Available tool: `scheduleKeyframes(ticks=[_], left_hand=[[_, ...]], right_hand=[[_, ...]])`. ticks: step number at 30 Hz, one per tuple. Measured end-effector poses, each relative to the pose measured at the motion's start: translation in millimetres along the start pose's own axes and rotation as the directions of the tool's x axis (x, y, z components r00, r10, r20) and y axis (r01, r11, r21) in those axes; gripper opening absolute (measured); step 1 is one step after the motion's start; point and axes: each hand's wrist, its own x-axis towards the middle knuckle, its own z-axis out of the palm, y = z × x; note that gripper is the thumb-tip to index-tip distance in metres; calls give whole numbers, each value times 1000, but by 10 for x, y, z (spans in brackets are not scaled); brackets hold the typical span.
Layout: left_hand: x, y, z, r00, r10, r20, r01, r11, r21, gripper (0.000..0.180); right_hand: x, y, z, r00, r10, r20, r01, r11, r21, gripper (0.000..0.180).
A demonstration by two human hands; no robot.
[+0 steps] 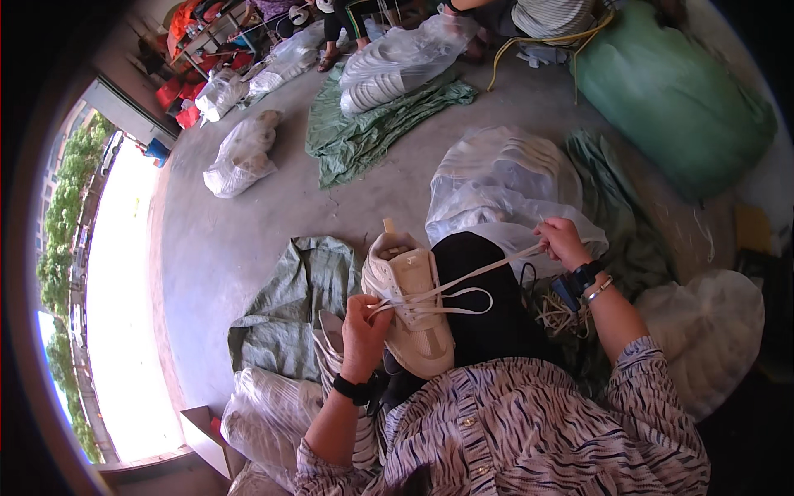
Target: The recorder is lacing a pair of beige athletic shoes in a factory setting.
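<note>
**Shoe sits right against left hand; right hand well off, out along the lace**

Head view: pale shoe (411, 318) rests on the dark trouser leg (488, 285), just right of the left hand (364, 326). Long axis runs lengthwise past that hand: heel beyond it, toe back toward the wearer, slightly rightward. Left hand is the nearer one, fingers closed, seemingly pinching lace at the shoe's side.

Right hand (564, 243) is well apart, to the shoe's right and farther out than the left hand; fingertips pinched on the white lace (496, 266). That strand looks nearly straight from the lacing to the right hand, crossing the shoe's axis. A slack loop hangs between the hands, right of the shoe.
</note>
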Motion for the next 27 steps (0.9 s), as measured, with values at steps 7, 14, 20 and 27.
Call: scheduleKeyframes(ticks=[7,14,20,27], left_hand=[[16,-314,-210,896,442,-39,-382,814,437,15],[177,267,-466,974,-185,130,224,715,-662,9],[389,134,-1340,973,-134,-189,-62,634,-771,8],[282,198,-1804,943,-81,-323,-163,734,-659,12]], right_hand=[[-916,-652,922,842,-298,449,384,916,-113,21],[-1060,-392,1274,663,-167,730,645,623,-443,19],[-970,-389,1257,650,-143,746,667,577,-471,19],[-990,-347,1432,688,-257,679,595,735,-325,16]])
